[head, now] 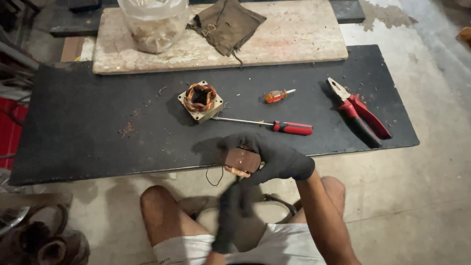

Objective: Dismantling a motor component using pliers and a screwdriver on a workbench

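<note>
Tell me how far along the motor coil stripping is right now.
One square motor core sits on the black board, copper windings in place; copper bits lie scattered nearby. In hand: the right hand has its grip on a second core while the left hand is blurred below it. Long screwdriver and pliers lie unused.

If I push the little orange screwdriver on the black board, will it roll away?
Probably a little. The small orange screwdriver has a rounded handle and lies flat on the black board, so a sideways push may roll it. It looks short and light, and stiff rather than bendy.
</note>
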